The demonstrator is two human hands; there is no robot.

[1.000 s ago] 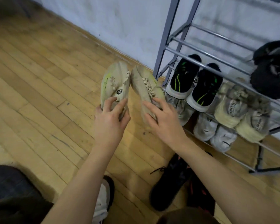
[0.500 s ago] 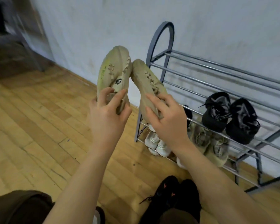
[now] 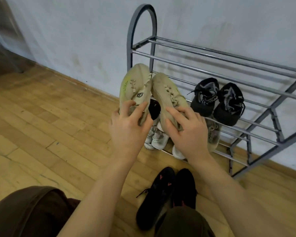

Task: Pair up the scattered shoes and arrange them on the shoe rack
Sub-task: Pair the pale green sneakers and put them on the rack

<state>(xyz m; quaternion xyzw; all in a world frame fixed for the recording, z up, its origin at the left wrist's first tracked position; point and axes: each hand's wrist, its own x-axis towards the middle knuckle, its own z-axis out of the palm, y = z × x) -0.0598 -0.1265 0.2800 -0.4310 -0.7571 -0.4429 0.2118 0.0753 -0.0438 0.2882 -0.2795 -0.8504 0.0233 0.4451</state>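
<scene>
I hold a pair of beige sneakers toes-up in front of the grey metal shoe rack (image 3: 229,58). My left hand (image 3: 129,124) grips the heel of the left beige sneaker (image 3: 135,86). My right hand (image 3: 189,132) grips the heel of the right beige sneaker (image 3: 167,94). The two toes nearly touch, near the rack's left end. A black pair of shoes (image 3: 217,101) sits on a middle shelf. Partly hidden behind my hands are white sneakers (image 3: 156,139) and an olive shoe (image 3: 213,135) on lower shelves.
A black pair with red marks (image 3: 167,194) lies on the wooden floor (image 3: 41,125) between my knees, just in front of the rack. The rack stands against a white wall (image 3: 75,31). Its top shelves hold nothing.
The beige pair has shifted right and a little lower in view, from beside the rack's left post to in front of its shelves. Both hands keep their grip.
</scene>
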